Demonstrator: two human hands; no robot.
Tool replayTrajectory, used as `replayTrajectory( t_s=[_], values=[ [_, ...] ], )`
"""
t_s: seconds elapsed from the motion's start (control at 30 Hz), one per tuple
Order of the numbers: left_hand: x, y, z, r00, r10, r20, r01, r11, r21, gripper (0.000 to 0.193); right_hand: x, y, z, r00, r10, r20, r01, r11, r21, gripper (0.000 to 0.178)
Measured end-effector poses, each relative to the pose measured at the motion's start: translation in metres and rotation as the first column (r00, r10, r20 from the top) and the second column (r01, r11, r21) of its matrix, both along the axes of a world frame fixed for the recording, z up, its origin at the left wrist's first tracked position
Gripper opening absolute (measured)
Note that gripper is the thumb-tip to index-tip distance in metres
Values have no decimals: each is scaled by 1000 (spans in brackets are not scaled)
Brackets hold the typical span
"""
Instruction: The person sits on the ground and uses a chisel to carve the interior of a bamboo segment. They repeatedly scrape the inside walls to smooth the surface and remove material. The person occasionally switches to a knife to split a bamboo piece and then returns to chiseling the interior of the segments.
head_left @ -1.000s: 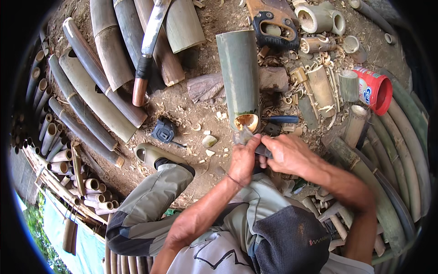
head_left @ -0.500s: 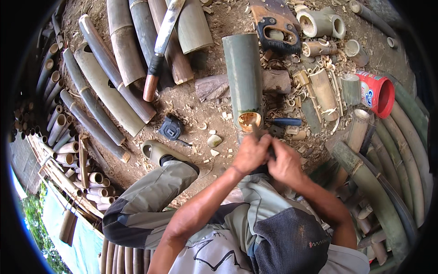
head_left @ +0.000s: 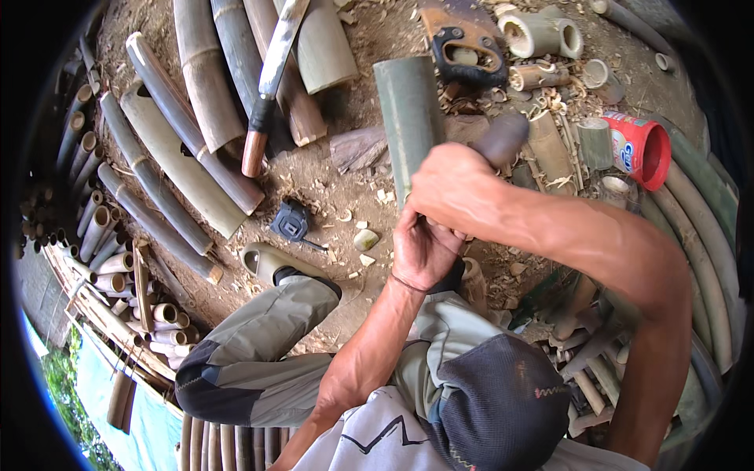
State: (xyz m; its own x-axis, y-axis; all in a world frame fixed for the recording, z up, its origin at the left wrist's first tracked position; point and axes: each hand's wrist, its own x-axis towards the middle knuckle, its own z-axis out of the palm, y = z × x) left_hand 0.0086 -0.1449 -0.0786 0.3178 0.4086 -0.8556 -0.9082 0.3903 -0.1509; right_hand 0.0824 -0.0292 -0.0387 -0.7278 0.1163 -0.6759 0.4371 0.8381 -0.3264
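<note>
A thick green bamboo tube (head_left: 410,118) points away from me, and its near end is hidden behind my hands. My right hand (head_left: 452,180) is closed around a tool whose dark, rounded end (head_left: 503,141) sticks out to the right, smeared by motion. The tool's other end is out of sight. Just below, my left hand (head_left: 426,250) is turned palm up at the tube's near end, fingers curled and partly covered by the right hand. What it grips cannot be made out. A piece of log (head_left: 357,149) lies crosswise under the tube.
Left of the tube are a tape measure (head_left: 291,220), a stone (head_left: 365,239) and a long blade with a wooden handle (head_left: 256,149). A handsaw (head_left: 469,59), a red tub (head_left: 651,155) and cut bamboo pieces lie right. Bamboo poles (head_left: 177,161) and shavings surround me.
My right hand has moved up and over the left, its forearm now crossing from the right. The left hand has turned palm up. The tube's open near end has become hidden.
</note>
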Motion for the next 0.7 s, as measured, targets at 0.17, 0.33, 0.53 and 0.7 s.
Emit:
replayTrajectory(
  t_s=[0.17,0.33,0.53,0.7],
  values=[
    [-6,-17,-27,866,-390,-312,451,879,152,36,51,-40,-14,757,-629,-176,600,776,-194,16],
    [-3,11,2,325,-749,-577,883,459,-98,39,65,-101,-2,361,-932,-21,895,353,-271,24],
    [-11,-22,-12,946,-210,-246,227,973,42,32,22,-48,5,939,-340,-51,342,939,32,20],
    [-19,-34,-30,934,62,353,-180,933,312,39,-12,9,8,999,32,40,-31,999,-35,13]
  ],
)
